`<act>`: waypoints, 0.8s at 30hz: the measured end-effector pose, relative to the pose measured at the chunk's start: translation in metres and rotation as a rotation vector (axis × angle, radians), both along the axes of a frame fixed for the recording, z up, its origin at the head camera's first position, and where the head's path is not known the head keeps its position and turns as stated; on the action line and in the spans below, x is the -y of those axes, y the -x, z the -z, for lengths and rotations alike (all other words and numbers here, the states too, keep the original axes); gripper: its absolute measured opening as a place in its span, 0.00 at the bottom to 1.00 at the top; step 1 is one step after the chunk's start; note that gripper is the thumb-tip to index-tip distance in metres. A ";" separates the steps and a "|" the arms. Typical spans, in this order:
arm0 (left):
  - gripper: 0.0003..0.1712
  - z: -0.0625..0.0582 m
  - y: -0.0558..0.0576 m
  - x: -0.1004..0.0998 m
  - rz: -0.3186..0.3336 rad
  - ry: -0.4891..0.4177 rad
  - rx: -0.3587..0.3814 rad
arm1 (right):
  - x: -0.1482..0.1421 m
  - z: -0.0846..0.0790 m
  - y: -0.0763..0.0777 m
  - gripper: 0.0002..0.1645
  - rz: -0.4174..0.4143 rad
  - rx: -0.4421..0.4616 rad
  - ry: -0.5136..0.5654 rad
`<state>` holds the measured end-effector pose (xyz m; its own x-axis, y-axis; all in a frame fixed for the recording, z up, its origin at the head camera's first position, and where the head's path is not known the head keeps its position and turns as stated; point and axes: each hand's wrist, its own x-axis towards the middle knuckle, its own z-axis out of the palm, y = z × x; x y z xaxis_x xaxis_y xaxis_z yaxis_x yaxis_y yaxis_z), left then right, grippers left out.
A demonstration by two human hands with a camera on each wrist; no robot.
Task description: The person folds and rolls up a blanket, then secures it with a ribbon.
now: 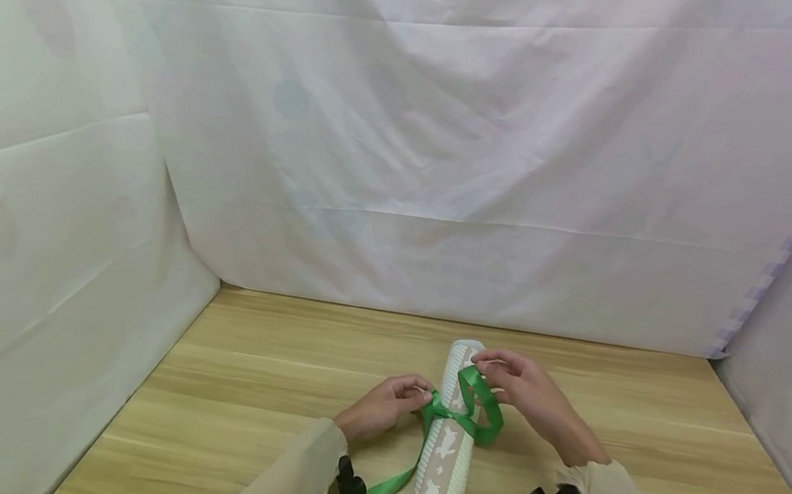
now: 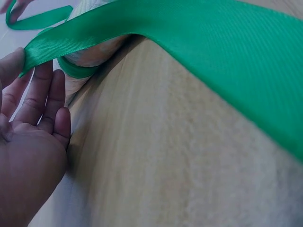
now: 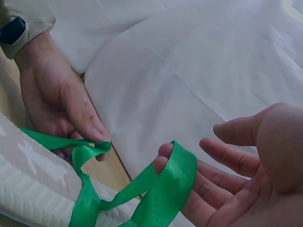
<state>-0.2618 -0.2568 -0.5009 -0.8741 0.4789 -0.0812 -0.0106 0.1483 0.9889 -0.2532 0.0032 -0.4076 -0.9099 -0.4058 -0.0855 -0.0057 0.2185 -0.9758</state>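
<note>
A rolled towel [image 1: 438,484], white and beige with pale animal shapes, lies lengthwise on the table. Green ribbon [image 1: 389,487] wraps round its middle, crossing on top, with a long tail trailing to the near left. My left hand [image 1: 381,407], left of the roll, pinches a bend of the ribbon [image 2: 75,42] between thumb and fingers. On the other side, my right hand [image 3: 232,184] has its thumb apart from the fingers. A ribbon loop [image 3: 175,189] passes across those fingers, two fingertips showing beyond its edge.
The wood-grain table [image 1: 244,360] is bounded by a white cloth backdrop [image 1: 449,163] behind and cloth walls at both sides. Black bands [image 1: 350,482] are on both wrists, over or beside light sleeves [image 1: 296,476].
</note>
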 end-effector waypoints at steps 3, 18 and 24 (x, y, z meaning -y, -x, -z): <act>0.12 0.000 0.000 0.000 0.000 -0.002 0.002 | 0.007 0.000 0.003 0.29 0.001 0.005 0.015; 0.12 0.002 -0.004 -0.002 -0.027 0.011 -0.008 | 0.036 0.011 0.018 0.24 -0.031 0.049 0.112; 0.12 0.003 -0.003 -0.002 -0.039 -0.001 -0.019 | 0.036 0.016 0.017 0.23 -0.023 0.021 0.056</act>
